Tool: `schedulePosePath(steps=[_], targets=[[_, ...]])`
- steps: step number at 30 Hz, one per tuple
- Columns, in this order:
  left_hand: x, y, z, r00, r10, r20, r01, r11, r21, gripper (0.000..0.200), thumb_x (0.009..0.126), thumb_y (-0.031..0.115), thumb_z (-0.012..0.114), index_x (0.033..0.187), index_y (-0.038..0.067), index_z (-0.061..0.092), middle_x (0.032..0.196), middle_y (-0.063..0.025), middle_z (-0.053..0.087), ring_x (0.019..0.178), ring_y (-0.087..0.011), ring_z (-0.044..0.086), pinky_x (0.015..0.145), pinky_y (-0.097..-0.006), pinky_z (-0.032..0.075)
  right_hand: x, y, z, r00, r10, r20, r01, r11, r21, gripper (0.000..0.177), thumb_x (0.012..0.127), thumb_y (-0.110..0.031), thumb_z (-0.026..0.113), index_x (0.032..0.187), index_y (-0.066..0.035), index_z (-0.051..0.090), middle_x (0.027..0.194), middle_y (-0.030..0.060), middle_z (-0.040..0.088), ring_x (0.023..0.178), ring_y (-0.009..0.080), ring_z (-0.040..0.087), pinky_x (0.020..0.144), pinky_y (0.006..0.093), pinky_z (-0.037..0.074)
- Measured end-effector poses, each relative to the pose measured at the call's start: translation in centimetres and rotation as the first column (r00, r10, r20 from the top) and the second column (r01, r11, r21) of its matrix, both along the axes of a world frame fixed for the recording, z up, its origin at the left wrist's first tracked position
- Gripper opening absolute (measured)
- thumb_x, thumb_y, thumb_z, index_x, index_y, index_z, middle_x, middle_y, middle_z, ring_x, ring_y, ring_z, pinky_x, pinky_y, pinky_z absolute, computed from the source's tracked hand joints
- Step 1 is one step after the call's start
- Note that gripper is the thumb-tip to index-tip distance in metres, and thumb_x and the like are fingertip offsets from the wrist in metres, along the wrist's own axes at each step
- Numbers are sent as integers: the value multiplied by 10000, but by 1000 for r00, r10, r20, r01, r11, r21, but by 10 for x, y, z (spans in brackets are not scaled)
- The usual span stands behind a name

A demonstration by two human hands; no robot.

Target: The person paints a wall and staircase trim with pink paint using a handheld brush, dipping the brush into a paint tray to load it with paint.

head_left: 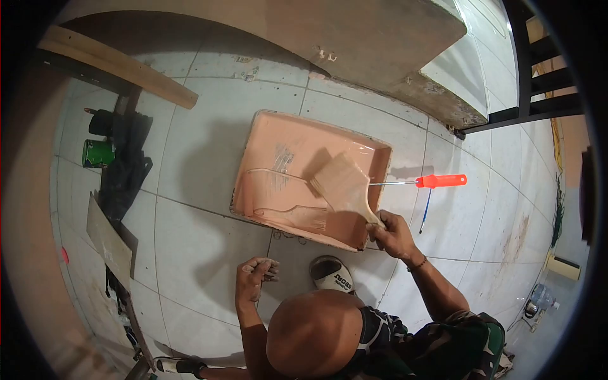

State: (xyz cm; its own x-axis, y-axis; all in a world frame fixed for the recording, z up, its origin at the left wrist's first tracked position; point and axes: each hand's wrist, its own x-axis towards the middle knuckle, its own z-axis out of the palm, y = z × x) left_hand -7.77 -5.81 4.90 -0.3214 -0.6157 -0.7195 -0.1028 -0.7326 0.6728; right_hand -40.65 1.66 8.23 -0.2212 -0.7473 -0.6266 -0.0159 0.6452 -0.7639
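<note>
My right hand [391, 235] grips the handle of a wide paintbrush [345, 183], whose bristles slant up and left over a paint tray [380, 166]. Salmon-coloured paint coats the tray's inside. Across it lies a paint roller with a red handle [443, 181] sticking out on the right; its paint-covered roller end [256, 191] rests at the left. A second paintbrush [294, 216], coated in paint, lies near the tray's front edge. My left hand [256, 275], smeared with paint, is loosely curled below the tray, with no object visible in it.
A thin blue stick-like tool [425, 212] lies on the tiled floor right of the tray. At left are a green can [98, 153], dark cloth [126, 171] and a wooden beam [126, 68]. My sandalled foot [332, 273] is close to the tray. A black metal frame [491, 123] stands upper right.
</note>
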Motion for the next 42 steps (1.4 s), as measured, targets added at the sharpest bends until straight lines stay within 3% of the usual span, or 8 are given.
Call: schedulePosePath(steps=[7, 9, 12, 16, 19, 21, 27, 42], targets=[[10, 13, -8, 994, 76, 81, -77, 997, 20, 221, 782, 149, 587, 896, -37, 617, 832, -125, 636, 667, -158, 601, 573, -294, 531, 4, -15, 6, 1000, 1, 9, -1, 1000, -12, 233, 839, -246, 554, 795, -17, 555, 582, 12, 515, 482, 64, 445, 440, 230, 368], [11, 13, -6, 992, 90, 88, -92, 996, 15, 221, 782, 147, 587, 899, -37, 618, 833, -122, 637, 670, -158, 599, 570, -294, 531, 12, -42, 12, 932, -237, 273, 251, 968, -16, 175, 861, -173, 500, 849, -6, 551, 596, 23, 502, 435, 69, 424, 396, 201, 335], [13, 15, -4, 994, 85, 75, -83, 996, -21, 230, 783, 155, 586, 903, -38, 622, 834, -119, 637, 681, -160, 595, 568, -295, 530, 21, -85, 1, 886, -304, 351, 361, 926, -109, 176, 880, -162, 475, 889, -7, 557, 599, 22, 498, 439, 67, 418, 387, 200, 317], [21, 21, 0, 986, 95, 134, -92, 995, -25, 246, 788, 180, 584, 894, -37, 626, 823, -111, 636, 688, -160, 584, 566, -294, 525, 2, -136, -16, 939, -254, 230, 294, 943, -158, 180, 877, -163, 497, 867, 7, 555, 598, 35, 522, 433, 84, 439, 383, 215, 327], [26, 27, -2, 981, 112, 157, -110, 994, -21, 250, 788, 188, 580, 885, -38, 628, 815, -109, 634, 679, -159, 577, 560, -292, 520, -16, -171, -44, 893, -270, 359, 341, 928, -150, 184, 882, -157, 475, 833, 4, 550, 592, 31, 513, 434, 88, 427, 373, 217, 316], [28, 29, -6, 978, 116, 171, -115, 993, -14, 249, 788, 186, 577, 880, -40, 628, 812, -108, 633, 669, -158, 574, 556, -291, 518, -13, -199, -56, 737, -403, 543, 520, 851, -75, 169, 875, -137, 462, 792, -11, 539, 584, 26, 499, 431, 90, 411, 363, 217, 299], [32, 33, -10, 984, 90, 156, -90, 996, -2, 251, 783, 182, 579, 887, -42, 625, 821, -111, 636, 656, -159, 578, 545, -299, 522, -5, -258, -70, 652, -568, 503, 684, 727, -65, 160, 879, -144, 451, 754, -48, 480, 586, 16, 457, 420, 75, 377, 351, 200, 272], [29, 28, -1, 978, 110, 175, -111, 994, 0, 228, 782, 168, 574, 867, -36, 629, 750, -72, 600, 644, -164, 570, 531, -301, 510, -17, -264, -82, 720, -581, 379, 642, 765, -46, 151, 835, -97, 424, 705, -46, 480, 590, 55, 478, 426, 101, 381, 351, 215, 265]])
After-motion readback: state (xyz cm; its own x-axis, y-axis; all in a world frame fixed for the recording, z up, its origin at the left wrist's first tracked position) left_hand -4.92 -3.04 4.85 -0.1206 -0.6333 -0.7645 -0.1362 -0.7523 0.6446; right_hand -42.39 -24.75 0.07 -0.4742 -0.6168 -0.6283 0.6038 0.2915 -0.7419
